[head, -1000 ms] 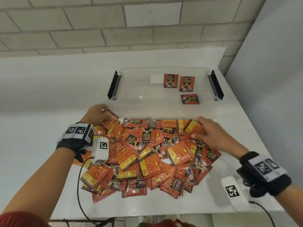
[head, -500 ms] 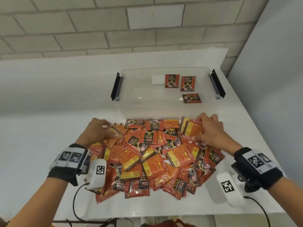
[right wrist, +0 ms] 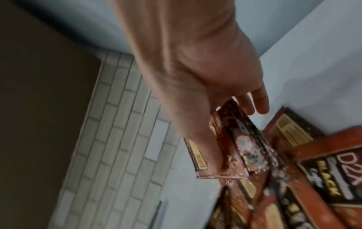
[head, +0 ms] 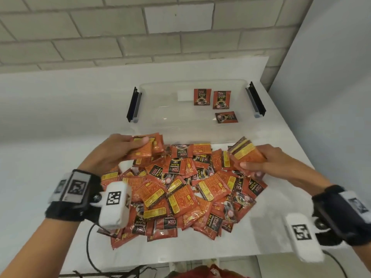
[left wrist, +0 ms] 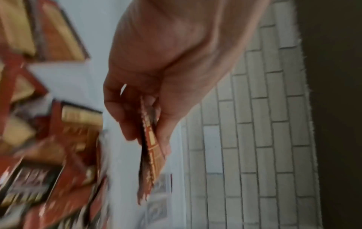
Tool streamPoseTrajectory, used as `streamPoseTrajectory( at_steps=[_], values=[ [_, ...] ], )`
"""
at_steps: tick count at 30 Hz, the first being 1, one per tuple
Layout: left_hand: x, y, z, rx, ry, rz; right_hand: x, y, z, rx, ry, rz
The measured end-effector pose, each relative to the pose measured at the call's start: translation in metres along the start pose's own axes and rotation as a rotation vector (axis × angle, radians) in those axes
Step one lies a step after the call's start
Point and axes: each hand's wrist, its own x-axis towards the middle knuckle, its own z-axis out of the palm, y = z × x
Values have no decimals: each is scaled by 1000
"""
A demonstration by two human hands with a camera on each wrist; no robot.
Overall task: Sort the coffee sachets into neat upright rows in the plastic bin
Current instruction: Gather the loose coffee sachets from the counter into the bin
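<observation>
my left hand sits at about ten o'clock of the heap of sachets, thumb on top and fingers beneath, pinching a small stack of sachets lifted clear of the pile; in the left wrist view the left hand shows that stack edge-on between thumb and fingers. to the left of this hand the white table runs bare out to its far edge at nine o'clock.

the heap spreads across the middle, its near edge close to the table's front lip at six o'clock.

at twelve o'clock, just past the heap, stands the clear plastic bin with black latches on both short ends. three sachets are inside, all toward its right half: two upright against the far wall, one lying flat. the left half of the bin floor is open.

my right hand works at two o'clock of the heap, fingers curled round a second tilted stack; the right wrist view shows the right hand with its thumb pressed on it. beyond it the table narrows toward a grey wall at three o'clock.
</observation>
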Motion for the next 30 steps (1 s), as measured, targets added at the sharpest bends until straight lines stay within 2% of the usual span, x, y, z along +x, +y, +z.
streamPoseTrajectory(
  at_steps=[2,5,6,8,10,12,15,18,20,22,26,30],
  values=[
    [10,0,23,16,10,-30,18,4,19,-140,41,-28],
    [31,-12,49,321,209,0,32,-3,38,-448,118,7],
    [37,-16,54,428,272,14,35,-4,40,-476,152,0],
    [40,-19,60,473,331,37,40,-3,42,-387,157,-20],
    [39,-16,63,397,345,34,41,-3,37,-188,105,-17],
    [35,-10,62,271,318,32,39,-7,30,-65,67,13],
    [26,2,53,8,254,39,33,-16,14,-12,101,-15],
    [17,12,44,-197,119,-25,25,-31,4,130,73,-53],
    [14,18,47,-228,1,-44,23,-46,7,230,-32,-43],
    [12,22,60,-201,-62,-55,29,-56,19,255,-108,-15],
    [18,17,90,-46,-16,-14,45,-64,48,221,-81,37],
    [24,15,100,-148,-21,-43,49,-58,52,321,-49,69]
  ],
)
